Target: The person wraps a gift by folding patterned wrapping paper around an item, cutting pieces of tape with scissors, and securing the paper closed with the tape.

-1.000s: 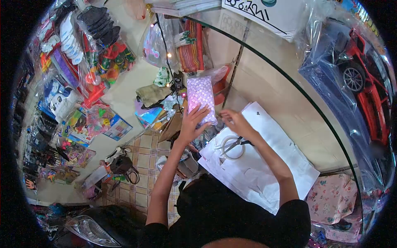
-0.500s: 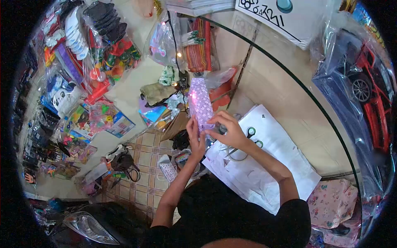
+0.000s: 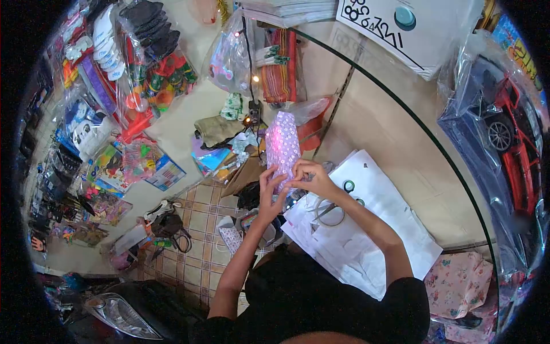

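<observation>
A long package wrapped in lilac flowered paper (image 3: 282,137) stands out ahead of me, a pink glow on its side. At its near end, my left hand (image 3: 269,195) grips the left edge with fingers and thumb. My right hand (image 3: 315,179) is closed at the same end, fingertips pinched at the paper near my left thumb. Anything small between those fingertips is hidden. Beside my right wrist, green-handled scissors (image 3: 349,186) and a clear ring like a tape roll (image 3: 331,213) lie on white paper sheets (image 3: 395,229).
A glass edge (image 3: 421,112) curves along the right side. Beyond it lies a bagged red toy car (image 3: 518,160). Striped folded cloth (image 3: 279,74) and a light string (image 3: 252,63) are behind the package. Bagged toys (image 3: 166,74) fill the left. A flowered bundle (image 3: 458,284) sits lower right.
My right hand has drawn in its fingers and turned toward the package's near end. Both hands are closer together there. The package has tilted slightly and its near end sits a little lower.
</observation>
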Demonstrator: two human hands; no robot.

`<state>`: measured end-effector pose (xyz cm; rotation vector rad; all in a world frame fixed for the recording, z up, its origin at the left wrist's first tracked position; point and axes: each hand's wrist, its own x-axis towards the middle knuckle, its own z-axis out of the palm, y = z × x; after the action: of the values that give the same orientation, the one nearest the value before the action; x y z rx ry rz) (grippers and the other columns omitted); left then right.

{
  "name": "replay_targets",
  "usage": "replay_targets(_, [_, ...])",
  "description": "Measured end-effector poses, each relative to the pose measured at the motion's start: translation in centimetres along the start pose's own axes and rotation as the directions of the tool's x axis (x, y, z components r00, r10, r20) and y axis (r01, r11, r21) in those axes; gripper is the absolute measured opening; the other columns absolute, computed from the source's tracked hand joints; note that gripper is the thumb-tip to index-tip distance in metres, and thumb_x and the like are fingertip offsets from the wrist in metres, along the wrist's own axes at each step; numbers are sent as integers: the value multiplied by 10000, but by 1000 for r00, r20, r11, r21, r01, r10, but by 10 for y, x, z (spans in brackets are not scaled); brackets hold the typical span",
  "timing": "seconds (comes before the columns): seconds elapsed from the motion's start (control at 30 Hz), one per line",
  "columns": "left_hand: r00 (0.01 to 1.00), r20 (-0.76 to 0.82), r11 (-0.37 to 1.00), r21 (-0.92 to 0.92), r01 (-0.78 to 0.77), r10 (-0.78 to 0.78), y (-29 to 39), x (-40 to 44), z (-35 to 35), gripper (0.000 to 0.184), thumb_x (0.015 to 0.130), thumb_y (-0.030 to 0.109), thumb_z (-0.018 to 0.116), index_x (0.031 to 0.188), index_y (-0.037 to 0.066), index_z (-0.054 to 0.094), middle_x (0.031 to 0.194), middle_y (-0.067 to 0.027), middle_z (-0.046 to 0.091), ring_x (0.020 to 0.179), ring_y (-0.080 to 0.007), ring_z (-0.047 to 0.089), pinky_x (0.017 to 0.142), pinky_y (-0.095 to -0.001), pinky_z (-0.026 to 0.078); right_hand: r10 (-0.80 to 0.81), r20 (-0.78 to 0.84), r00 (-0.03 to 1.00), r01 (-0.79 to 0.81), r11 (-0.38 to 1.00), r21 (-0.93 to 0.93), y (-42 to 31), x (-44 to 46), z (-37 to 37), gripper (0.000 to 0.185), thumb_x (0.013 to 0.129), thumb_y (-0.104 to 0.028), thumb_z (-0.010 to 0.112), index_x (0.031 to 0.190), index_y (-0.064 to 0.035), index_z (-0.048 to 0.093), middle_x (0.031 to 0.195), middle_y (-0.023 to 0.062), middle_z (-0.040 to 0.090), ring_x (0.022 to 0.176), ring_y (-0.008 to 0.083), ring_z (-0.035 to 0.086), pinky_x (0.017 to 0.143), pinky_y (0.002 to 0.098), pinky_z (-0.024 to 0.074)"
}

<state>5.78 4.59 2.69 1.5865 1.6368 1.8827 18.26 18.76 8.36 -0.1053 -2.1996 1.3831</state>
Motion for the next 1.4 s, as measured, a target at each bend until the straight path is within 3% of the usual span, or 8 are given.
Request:
replay_targets(0.2, [996,83,998,-61,25,-20,9,8,-11,415,876,268,609,1238,66,580,1348,-176,421,1299,-335,384,1084,-439,293,416,-490,766,-286,903,320,7,7,8,580,875,-339,696,1315,-42,461,1193,112,537,1106,188,519,921,317,441])
replay_targets(0.37, [998,54,966,-258,3,11,14,11,-4,559,928,381,546,1326,-5,477,1328,-175,475,1258,-298,449,1081,-430,305,504,-259,824,-440,857,267,-5,9,5,930,791,-389,753,1470,-42,219,1344,134,460,1206,219,478,985,343,414])
replay_targets(0.5, [865,-219,842,-425,331,-451,30,21,-2,621,950,489,521,1374,49,406,1391,-101,440,1242,-208,460,973,-407,424,683,-126,719,-429,580,692,-10,2,-4,692,855,-235,659,1421,-26,321,1254,111,551,1102,211,579,983,341,443])
replay_targets(0.63, [618,364,288,-647,706,-697,4,29,-14,584,905,406,634,1350,69,462,1279,-77,542,1163,-188,531,958,-382,446,737,58,673,-349,247,904,-25,-15,-1,705,881,-241,635,1446,-40,266,1348,113,478,1137,223,564,1005,361,429])
replay_targets(0.73, [598,460,179,-674,716,-657,12,38,-18,589,888,380,667,1330,42,476,1224,-87,578,1115,-190,566,945,-355,445,662,-123,739,-404,581,706,-41,-18,18,769,897,-313,630,1454,-4,200,1430,142,379,1312,254,407,1070,363,355])
replay_targets(1.0, [915,350,973,180,147,-203,31,90,-49,842,660,273,837,1377,79,440,1158,-155,632,1050,-289,627,915,-359,478,-59,-439,897,-180,858,-482,-57,-16,-16,924,811,-312,730,1485,-25,165,1508,278,100,1416,397,133,1143,463,175])
replay_targets(1.17, [730,669,857,452,-248,-142,55,112,-50,830,626,200,828,1366,99,467,1288,-98,581,1137,-322,565,974,-420,437,-225,-7,974,136,614,-778,-73,-6,-20,597,749,-264,771,1295,-145,561,1403,129,464,1338,328,390,1116,525,260])
replay_targets(1.4, [841,542,585,686,-433,-14,36,88,-22,1101,591,266,836,1464,-19,228,1500,-228,282,1423,-340,237,1157,-503,161,-48,141,989,141,612,-778,-37,1,-17,782,773,-389,721,1397,-31,415,1456,161,403,1359,290,368,1128,472,263])
